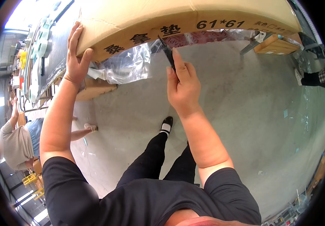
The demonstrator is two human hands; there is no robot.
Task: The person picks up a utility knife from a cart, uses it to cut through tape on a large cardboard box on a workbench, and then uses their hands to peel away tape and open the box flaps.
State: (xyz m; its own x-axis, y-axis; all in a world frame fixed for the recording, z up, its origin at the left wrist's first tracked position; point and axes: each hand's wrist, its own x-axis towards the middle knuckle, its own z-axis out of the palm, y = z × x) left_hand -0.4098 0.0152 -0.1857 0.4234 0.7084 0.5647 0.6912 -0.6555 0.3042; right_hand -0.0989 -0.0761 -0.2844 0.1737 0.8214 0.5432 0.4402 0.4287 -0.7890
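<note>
A large cardboard box [140, 19] with dark printing along its near side spans the top of the view. My left hand [77, 62] rests against the box's left end, its fingers stretched out and the thumb apart. In front of the near side, my right hand [185, 84] is closed around a slim black box cutter [168, 54]. The cutter's narrow tip points up and left, close to the printed side; whether it touches the cardboard I cannot tell. Crumpled clear plastic [128, 66] hangs below the box's left part.
A workbench edge [53, 49] runs along the left. Another box [94, 88] sits low beneath the plastic, and a smaller carton [277, 44] stands at the right. One person [17, 147] is at the left; another person's dark-clothed leg [312, 78] shows at the far right.
</note>
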